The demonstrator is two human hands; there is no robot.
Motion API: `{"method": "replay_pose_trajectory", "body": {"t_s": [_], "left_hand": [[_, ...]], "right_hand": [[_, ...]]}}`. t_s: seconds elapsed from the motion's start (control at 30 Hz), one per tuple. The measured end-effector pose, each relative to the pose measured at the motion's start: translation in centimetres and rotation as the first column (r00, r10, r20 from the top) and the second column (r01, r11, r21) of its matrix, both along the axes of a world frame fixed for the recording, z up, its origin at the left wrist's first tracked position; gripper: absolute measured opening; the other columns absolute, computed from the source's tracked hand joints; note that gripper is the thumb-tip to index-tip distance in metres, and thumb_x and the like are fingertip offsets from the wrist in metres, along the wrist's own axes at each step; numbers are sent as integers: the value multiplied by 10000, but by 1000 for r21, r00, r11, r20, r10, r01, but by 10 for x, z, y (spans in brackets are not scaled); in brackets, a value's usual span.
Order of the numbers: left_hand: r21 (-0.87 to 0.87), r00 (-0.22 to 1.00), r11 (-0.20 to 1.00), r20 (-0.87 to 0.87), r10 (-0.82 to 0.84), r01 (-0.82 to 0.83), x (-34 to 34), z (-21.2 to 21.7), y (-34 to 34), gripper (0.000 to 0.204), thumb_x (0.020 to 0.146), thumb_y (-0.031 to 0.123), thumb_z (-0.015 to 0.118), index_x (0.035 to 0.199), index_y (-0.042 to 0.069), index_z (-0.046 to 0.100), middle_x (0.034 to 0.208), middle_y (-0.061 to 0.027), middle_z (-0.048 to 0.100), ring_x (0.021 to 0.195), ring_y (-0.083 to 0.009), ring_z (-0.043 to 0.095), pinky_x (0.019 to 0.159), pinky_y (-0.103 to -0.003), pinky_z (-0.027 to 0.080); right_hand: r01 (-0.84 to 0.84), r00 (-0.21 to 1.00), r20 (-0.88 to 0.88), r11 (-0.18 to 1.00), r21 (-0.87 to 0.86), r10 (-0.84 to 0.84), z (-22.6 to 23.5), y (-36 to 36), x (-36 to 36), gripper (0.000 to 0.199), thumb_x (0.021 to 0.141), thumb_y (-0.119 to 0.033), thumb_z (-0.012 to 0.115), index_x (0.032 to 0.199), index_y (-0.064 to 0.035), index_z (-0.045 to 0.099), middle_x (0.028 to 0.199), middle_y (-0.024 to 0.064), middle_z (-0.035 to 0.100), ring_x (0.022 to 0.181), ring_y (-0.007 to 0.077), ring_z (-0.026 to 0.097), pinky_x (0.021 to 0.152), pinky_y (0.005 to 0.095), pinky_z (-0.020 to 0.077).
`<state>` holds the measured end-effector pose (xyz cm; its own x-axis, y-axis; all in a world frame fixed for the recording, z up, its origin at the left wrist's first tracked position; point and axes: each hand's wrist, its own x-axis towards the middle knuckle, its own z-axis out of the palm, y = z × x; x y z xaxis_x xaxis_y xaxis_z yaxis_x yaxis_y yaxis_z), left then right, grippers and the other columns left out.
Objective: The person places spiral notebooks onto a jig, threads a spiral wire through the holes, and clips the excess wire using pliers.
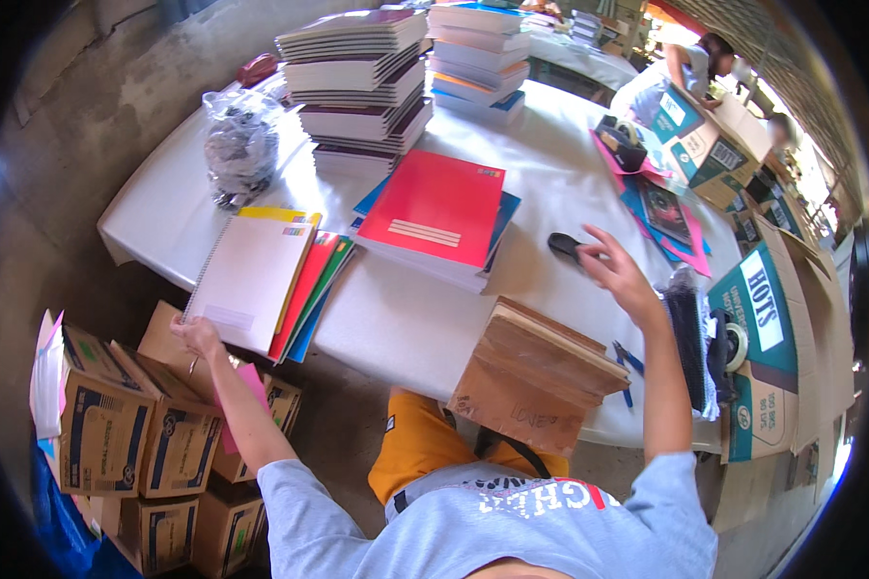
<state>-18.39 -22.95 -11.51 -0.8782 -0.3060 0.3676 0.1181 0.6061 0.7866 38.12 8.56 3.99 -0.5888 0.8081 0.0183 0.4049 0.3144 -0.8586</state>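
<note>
At the table's left front edge, my left hand (198,335) pinches the lower left corner of a white-covered spiral notebook (251,275). Yellow, red, green and blue notebooks (323,280) fan out beneath it. Over the table to the right, my right hand (613,275) is raised with its fingers apart, holding nothing. Beside its fingertips lies a small black oval object (564,247) whose kind I cannot make out. A pile topped by a red notebook (434,207) sits between my hands. Close to my body, a brown wooden block or jig (541,376) rests at the table edge.
Tall notebook stacks (357,87) (478,63) and a plastic bag of dark coils (241,145) stand at the back. Blue-handled pliers (628,367) lie right, near a tape dispenser (623,145) and open cartons (768,338). Cartons (101,434) are piled left; another person (676,77) bends at far right.
</note>
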Motion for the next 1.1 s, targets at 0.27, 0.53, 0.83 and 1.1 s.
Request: {"method": "replay_pose_trajectory", "body": {"t_s": [0.27, 0.53, 0.83, 1.1], "left_hand": [[-281, 555, 685, -421, -717, 672, 124, 85, 145, 564, 794, 360, 668, 1154, -48, 520, 1124, -220, 573, 1075, -358, 533, 938, -389, 405], [-269, 433, 343, 463, -773, 900, 169, 92, 271, 622, 762, 579, 589, 1176, 115, 587, 1031, -153, 649, 992, -347, 597, 861, -400, 459], [-318, 485, 390, 318, -815, 864, 189, 75, 257, 514, 800, 629, 500, 1073, 228, 668, 1418, -22, 376, 1321, -263, 317, 984, -661, 202], [-376, 472, 332, 384, -794, 865, 189, 67, 260, 576, 894, 571, 337, 1381, 266, 364, 1464, 8, 305, 1362, -275, 240, 989, -713, 118]], "right_hand": [[64, 970, -146, 784, -618, -195, -47, 79, -140, 474, 895, -423, 537, 1220, -85, 473, 963, 65, 531, 870, 176, 508, 786, 384, 451], [182, 974, -15, 829, -529, -224, -85, 86, -176, 318, 902, -393, 526, 998, -95, 582, 860, 28, 555, 747, 169, 513, 636, 364, 470], [121, 891, -216, 667, -735, -399, -95, 106, -166, 276, 904, -261, 517, 992, -2, 560, 1028, 136, 600, 939, 251, 588, 779, 446, 500], [-17, 755, -385, 570, -821, -531, -102, 113, -160, 265, 828, -69, 612, 1072, 11, 547, 1010, 148, 627, 925, 255, 620, 822, 443, 515]]}}
